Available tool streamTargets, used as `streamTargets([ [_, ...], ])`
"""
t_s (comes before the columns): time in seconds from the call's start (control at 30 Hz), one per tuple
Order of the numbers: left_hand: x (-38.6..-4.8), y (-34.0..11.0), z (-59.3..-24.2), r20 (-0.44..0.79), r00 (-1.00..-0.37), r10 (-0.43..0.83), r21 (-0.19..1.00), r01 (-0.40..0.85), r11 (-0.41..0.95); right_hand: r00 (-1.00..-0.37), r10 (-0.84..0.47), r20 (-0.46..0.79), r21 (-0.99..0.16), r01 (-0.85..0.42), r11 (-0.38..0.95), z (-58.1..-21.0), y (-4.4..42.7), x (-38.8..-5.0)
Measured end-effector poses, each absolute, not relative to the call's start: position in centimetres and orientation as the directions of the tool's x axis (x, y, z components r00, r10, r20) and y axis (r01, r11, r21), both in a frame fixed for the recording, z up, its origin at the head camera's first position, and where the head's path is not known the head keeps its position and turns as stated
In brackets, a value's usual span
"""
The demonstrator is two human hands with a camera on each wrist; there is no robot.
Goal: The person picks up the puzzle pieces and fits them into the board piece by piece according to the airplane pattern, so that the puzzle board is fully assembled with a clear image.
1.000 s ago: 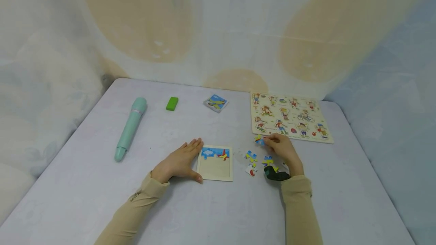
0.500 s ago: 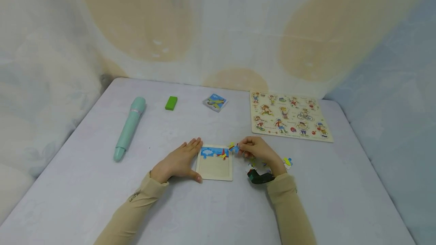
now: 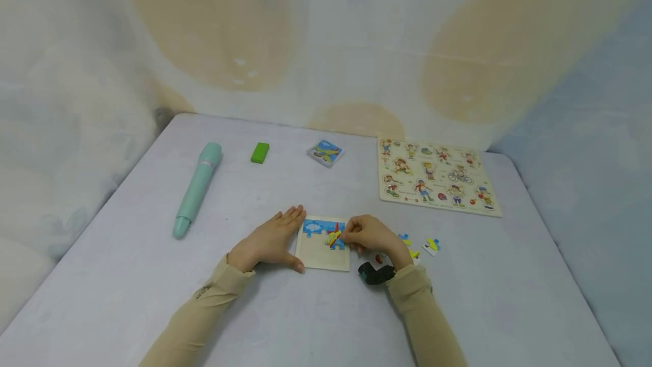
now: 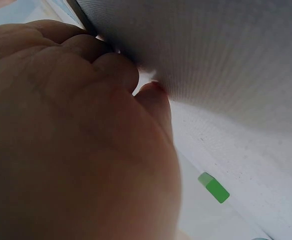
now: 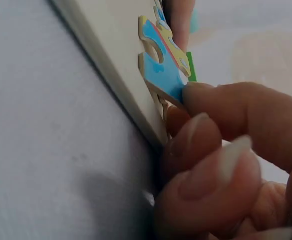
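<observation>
Over the last second the right hand [image 3: 374, 237] has travelled left with a jigsaw piece [image 5: 163, 67], from beside the sports-figure puzzle board to the right part of the wooden puzzle frame; the left hand has stayed put.

At the far left of the white table [image 3: 285, 321] lies a turquoise microphone-shaped toy [image 3: 197, 188], slanted, its rounded head at the far end. To its right, also far, is a green block [image 3: 260, 153]. Nearer, the left hand [image 3: 269, 242] lies with fingers extended and thumb held apart, along the left edge of the wooden puzzle frame [image 3: 321, 262]. Inside the frame, a row of blue sky pieces [image 3: 313, 227] runs along the far edge; the near part shows bare wood. Well beyond it lies a square airplane picture [image 3: 326, 153], turned cornerwise.

Over the frame's right side, just nearer than that row, the right hand pinches the blue, yellow and red piece between thumb and forefinger; it looks tilted, and whether it is seated cannot be told. Right of the frame lie loose puzzle pieces [image 3: 432, 246], some partly hidden by the right hand. Far right rests the sports-figure puzzle board [image 3: 438, 177].
</observation>
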State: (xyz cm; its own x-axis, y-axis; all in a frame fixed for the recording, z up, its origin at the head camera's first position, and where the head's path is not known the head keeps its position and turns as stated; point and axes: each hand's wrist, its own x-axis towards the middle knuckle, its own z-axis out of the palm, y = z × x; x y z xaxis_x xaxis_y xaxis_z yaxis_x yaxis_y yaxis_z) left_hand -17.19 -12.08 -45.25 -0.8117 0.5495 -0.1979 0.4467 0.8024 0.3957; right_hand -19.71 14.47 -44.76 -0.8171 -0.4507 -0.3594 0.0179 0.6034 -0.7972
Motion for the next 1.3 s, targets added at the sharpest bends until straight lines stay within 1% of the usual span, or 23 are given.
streamTargets([
  [0.53, -17.4, -11.8, -44.9, -0.208, -0.806, 0.554, 0.392, 0.451, 0.802, -0.872, -0.322, -0.370, -0.721, 0.051, 0.691, -44.2, 13.7, -19.5],
  [0.9, -17.2, -11.9, -44.7, -0.211, -0.806, 0.554, 0.400, 0.446, 0.801, -0.861, -0.336, -0.381, -0.710, 0.039, 0.704, -44.3, 13.7, -19.4],
  [1.17, -17.1, -12.0, -44.9, -0.199, -0.811, 0.550, 0.401, 0.444, 0.801, -0.878, -0.307, -0.368, -0.676, 0.025, 0.737, -44.1, 13.0, -19.2],
  [1.3, -17.2, -12.0, -44.9, -0.203, -0.811, 0.549, 0.406, 0.440, 0.801, -0.885, -0.283, -0.369, -0.668, 0.040, 0.743, -44.2, 12.9, -19.2],
])
